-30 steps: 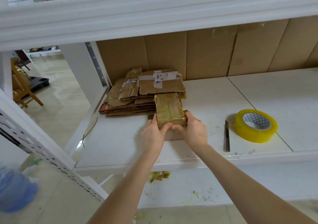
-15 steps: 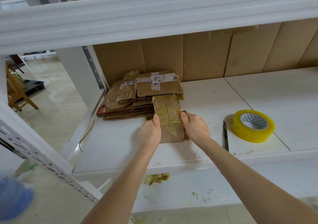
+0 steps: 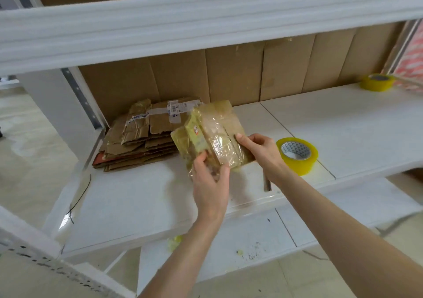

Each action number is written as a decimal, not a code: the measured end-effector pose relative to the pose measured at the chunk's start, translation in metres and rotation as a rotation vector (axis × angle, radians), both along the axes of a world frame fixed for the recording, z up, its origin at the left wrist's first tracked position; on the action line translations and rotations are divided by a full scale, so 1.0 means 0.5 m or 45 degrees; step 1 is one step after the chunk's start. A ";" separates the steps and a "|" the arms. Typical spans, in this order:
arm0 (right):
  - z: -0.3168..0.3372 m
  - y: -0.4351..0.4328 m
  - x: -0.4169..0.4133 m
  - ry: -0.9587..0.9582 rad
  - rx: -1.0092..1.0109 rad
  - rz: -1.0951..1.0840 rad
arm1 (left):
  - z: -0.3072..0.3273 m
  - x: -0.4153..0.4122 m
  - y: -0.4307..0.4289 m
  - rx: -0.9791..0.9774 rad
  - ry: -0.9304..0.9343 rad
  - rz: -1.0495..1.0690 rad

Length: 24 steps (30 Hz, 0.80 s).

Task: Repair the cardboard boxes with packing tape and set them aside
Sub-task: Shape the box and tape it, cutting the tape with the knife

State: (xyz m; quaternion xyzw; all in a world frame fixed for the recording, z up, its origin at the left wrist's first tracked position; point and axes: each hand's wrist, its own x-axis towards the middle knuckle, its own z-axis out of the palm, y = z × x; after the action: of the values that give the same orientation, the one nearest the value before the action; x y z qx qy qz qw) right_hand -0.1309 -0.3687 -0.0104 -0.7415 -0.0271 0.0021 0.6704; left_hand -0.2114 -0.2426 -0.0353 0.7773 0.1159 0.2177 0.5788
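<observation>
- Left hand (image 3: 209,181) grips the taped box (image 3: 212,135) at its near edge; right hand (image 3: 261,151) grasps its right side.
- Box is held tilted over the shelf (image 3: 137,194), beside the flat stack (image 3: 142,135).
- Step is probably setting it aside; next move needs a landing spot.

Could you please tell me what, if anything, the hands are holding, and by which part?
Both hold the tape-covered cardboard box: the left hand grips its near end, the right hand its right side.
</observation>
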 end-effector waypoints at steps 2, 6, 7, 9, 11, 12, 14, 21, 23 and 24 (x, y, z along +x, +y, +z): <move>0.018 -0.045 0.006 -0.052 0.072 -0.028 | 0.026 0.026 -0.031 0.003 -0.083 -0.068; 0.047 -0.156 0.032 -0.062 0.141 -0.088 | 0.069 0.092 -0.113 0.038 -0.197 -0.212; 0.054 -0.191 0.039 -0.053 0.133 -0.099 | 0.076 0.112 -0.141 0.039 -0.208 -0.269; 0.068 -0.272 0.053 -0.070 0.114 -0.109 | 0.083 0.150 -0.212 0.071 -0.218 -0.375; 0.077 -0.363 0.070 -0.109 0.088 -0.108 | 0.082 0.190 -0.295 0.107 -0.231 -0.441; 0.081 -0.413 0.078 -0.124 0.082 -0.098 | 0.081 0.210 -0.342 0.124 -0.237 -0.463; 0.085 -0.519 0.093 -0.098 0.120 -0.070 | 0.077 0.244 -0.445 0.143 -0.239 -0.478; 0.114 -0.846 0.177 0.225 0.141 -0.276 | 0.070 0.347 -0.775 0.166 -0.150 -0.370; 0.116 -0.912 0.214 0.258 0.197 -0.361 | 0.080 0.376 -0.851 0.111 -0.137 -0.385; 0.114 -0.941 0.235 0.262 0.219 -0.404 | 0.086 0.392 -0.886 0.089 -0.126 -0.389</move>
State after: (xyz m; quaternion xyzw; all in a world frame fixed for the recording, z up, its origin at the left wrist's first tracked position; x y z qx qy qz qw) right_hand -0.0134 -0.8390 0.0467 -0.6723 0.1587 -0.0303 0.7225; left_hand -0.0153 -0.6858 0.0078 0.7939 -0.0398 0.1692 0.5827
